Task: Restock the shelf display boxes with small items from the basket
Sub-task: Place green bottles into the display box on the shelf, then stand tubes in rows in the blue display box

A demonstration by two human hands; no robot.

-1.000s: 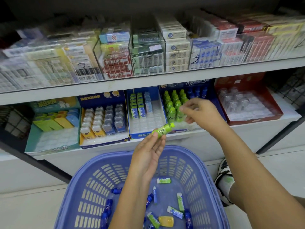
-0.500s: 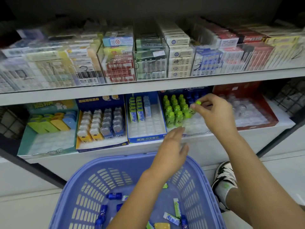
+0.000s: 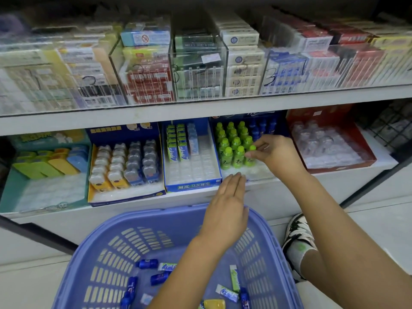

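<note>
Right hand [image 3: 276,152]: fingers pinching green bottle [image 3: 250,161], front row of box [image 3: 260,173]. Left hand [image 3: 227,210]: fingers released, straight, over basket [image 3: 107,228] rim.

Bright green bottles [image 3: 233,142] are showing at one o'clock from the periwinkle, slot-patterned basket [image 3: 156,216] holding blue tubes [image 3: 147,263].

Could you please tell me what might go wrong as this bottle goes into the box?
1. The right hand pinches the green bottle close beside its packed neighbours; a nudge could topple them.
2. If it misses its tray slot, it may tip forward off the box, perhaps into the basket.
</note>
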